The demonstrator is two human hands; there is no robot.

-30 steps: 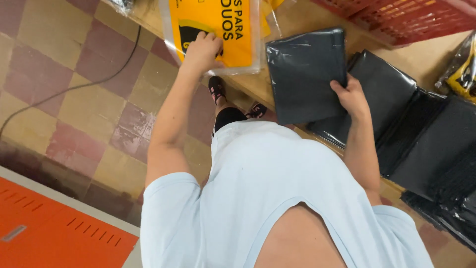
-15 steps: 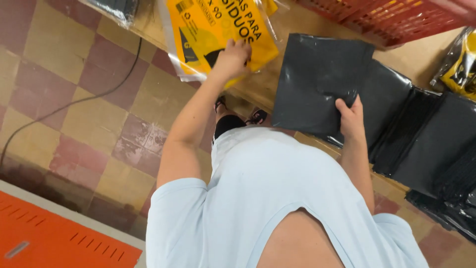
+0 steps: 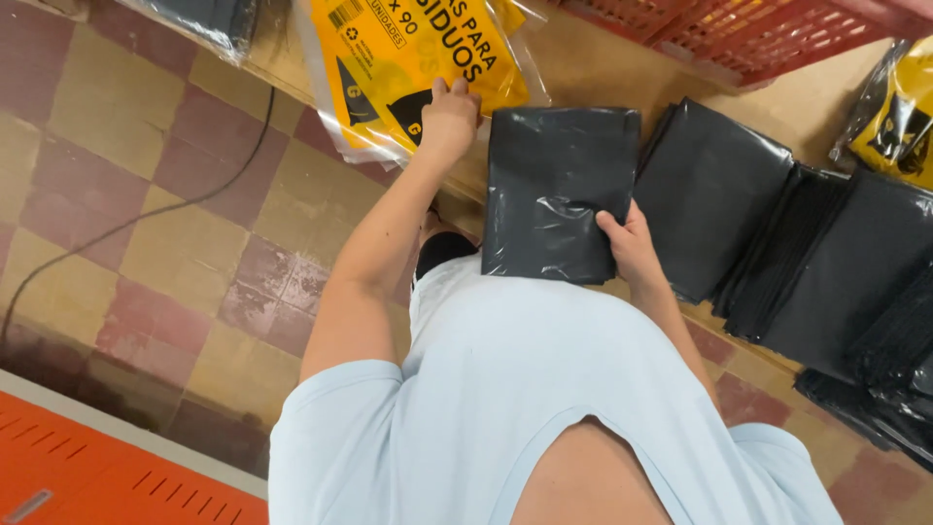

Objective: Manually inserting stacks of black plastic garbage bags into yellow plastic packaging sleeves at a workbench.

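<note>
Two hands are at work: the left hand (image 3: 449, 117) closes on the lower edge of a clear packet with a yellow label (image 3: 408, 63), which overhangs the bench edge (image 3: 583, 68). The right hand (image 3: 630, 245) pinches one folded black bag bundle (image 3: 556, 190) at its corner. Three or so further black stacks (image 3: 777, 233) lie rightward, overlapping and cut off. Bare bench lies between packet and red crate (image 3: 777, 34).

Dark grey folded bag stack (image 3: 559, 190), yellow-and-black printed packet (image 3: 408, 68), red crate (image 3: 768, 34), maroon-and-tan checkered floor (image 3: 146, 194)
</note>
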